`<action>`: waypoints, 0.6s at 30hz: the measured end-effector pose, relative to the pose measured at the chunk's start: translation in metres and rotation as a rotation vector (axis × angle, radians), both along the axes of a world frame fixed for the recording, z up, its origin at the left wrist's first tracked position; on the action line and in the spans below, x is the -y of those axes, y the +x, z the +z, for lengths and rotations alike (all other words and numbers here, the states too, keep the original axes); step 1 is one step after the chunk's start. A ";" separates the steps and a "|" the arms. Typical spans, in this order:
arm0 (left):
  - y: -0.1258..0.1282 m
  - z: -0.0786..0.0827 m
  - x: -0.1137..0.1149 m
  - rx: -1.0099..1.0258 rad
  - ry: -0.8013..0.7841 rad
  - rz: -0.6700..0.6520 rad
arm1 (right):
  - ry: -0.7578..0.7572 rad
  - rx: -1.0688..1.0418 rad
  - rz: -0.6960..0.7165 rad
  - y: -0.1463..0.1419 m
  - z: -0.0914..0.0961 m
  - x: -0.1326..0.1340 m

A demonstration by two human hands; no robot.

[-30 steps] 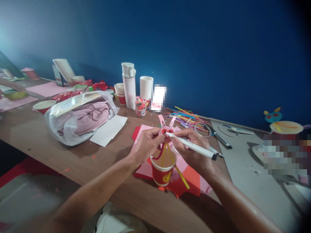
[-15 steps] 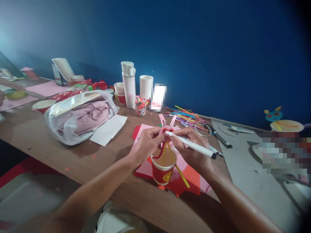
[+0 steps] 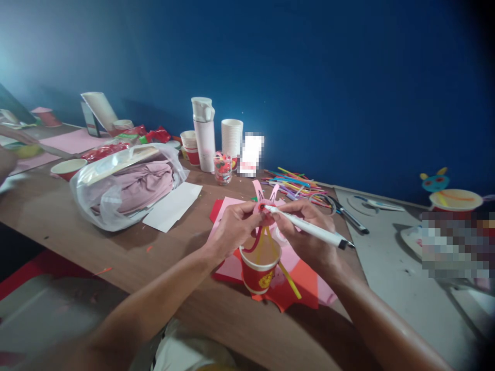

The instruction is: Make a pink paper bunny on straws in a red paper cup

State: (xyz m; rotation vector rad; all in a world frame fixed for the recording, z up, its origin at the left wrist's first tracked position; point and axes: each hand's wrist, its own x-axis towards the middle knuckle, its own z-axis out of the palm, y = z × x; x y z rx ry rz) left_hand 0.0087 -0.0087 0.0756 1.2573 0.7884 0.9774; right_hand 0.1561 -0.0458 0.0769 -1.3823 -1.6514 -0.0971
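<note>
My left hand pinches the left side of a pink paper rabbit head with long ears and red-and-black eyes. Between the fingers of my right hand is a white marker, slanting down to the right, its tip at the face near the eyes. Some of my right fingers are close to the head's right edge; whether they touch it I cannot tell. Below the head stands a red paper cup with a white rim. Yellow and dark red straw-like strips run up from the cup toward the head.
Pink and orange paper sheets lie under the cup. Behind them are colored sticks, a small clear cup, a white bottle and stacked paper cups. A plastic bag sits left; scissors lie right.
The marker's tip has shifted slightly right across the rabbit's face. My left hand keeps its hold on the head. At far left, another person's hand has moved.
</note>
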 end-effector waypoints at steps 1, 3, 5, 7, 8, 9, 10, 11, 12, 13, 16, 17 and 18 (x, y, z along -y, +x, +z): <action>0.000 0.000 0.000 0.004 -0.005 0.002 | 0.003 0.003 0.006 0.000 0.000 0.000; 0.000 0.000 0.000 0.011 -0.007 -0.002 | 0.008 0.010 0.008 0.000 0.000 0.000; 0.000 0.000 0.000 0.015 -0.004 -0.008 | 0.012 0.017 0.001 0.000 0.000 0.000; 0.000 0.000 0.001 0.019 -0.001 -0.010 | 0.013 0.023 0.002 0.000 0.000 0.000; 0.000 0.000 0.001 0.021 -0.001 -0.008 | 0.015 0.024 0.002 0.000 0.000 0.000; 0.000 0.000 0.001 0.022 -0.002 -0.004 | 0.018 0.025 0.003 0.000 0.000 0.000; -0.001 0.001 0.001 0.021 -0.004 -0.001 | 0.021 0.027 0.004 0.000 0.000 0.000; -0.001 0.001 0.001 0.019 -0.005 0.002 | 0.024 0.029 0.005 0.000 0.000 0.000; -0.001 0.001 0.001 0.016 -0.006 0.004 | 0.023 0.032 0.007 0.000 0.001 0.000; -0.001 0.001 0.001 0.011 -0.004 0.006 | 0.020 0.034 0.008 0.000 0.001 0.000; -0.001 0.000 0.000 0.003 0.009 0.009 | 0.015 0.033 0.022 -0.001 0.002 0.001; -0.001 -0.001 0.000 0.001 0.013 0.010 | 0.019 0.028 0.030 -0.002 0.003 0.001; -0.002 -0.001 -0.001 0.000 0.016 0.010 | 0.025 0.024 0.039 -0.002 0.003 0.001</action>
